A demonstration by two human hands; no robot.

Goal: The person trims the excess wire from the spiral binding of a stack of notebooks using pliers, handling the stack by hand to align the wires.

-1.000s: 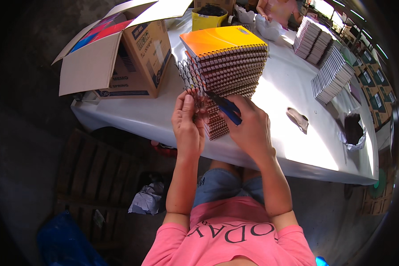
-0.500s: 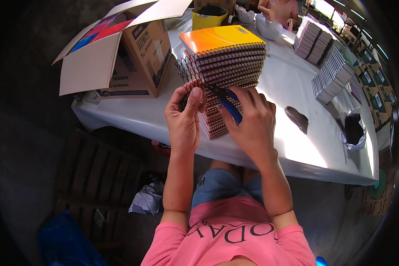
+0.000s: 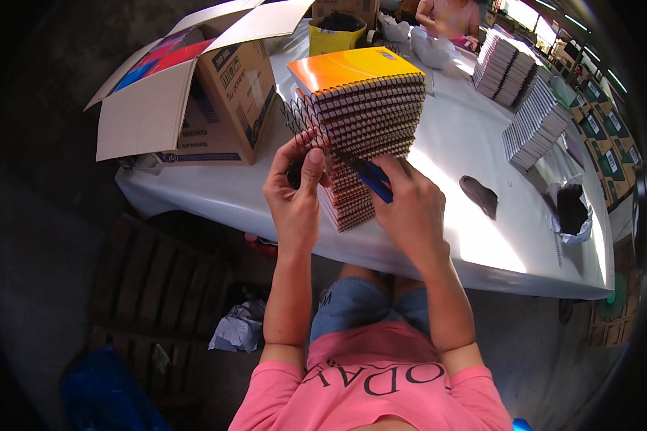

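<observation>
A tall leaning stack of spiral-bound notebooks (image 3: 370,108) with an orange top cover stands on the white table (image 3: 446,215) in front of me. My left hand (image 3: 295,194) pinches the black wire spiral (image 3: 298,118) sticking out at the stack's left side. My right hand (image 3: 410,208) grips a blue-handled tool (image 3: 370,179) and holds it against the spirals of the lower notebooks.
An open cardboard box (image 3: 194,93) with coloured covers inside sits at the table's left end. Two more notebook stacks (image 3: 525,100) stand at the far right, with a yellow bin (image 3: 334,32) and another person behind. Dark scraps (image 3: 478,194) and a white bag (image 3: 571,212) lie on the right.
My left hand has risen along the stack's left edge and now holds the protruding wire spiral. My right hand with the blue tool stays against the notebooks.
</observation>
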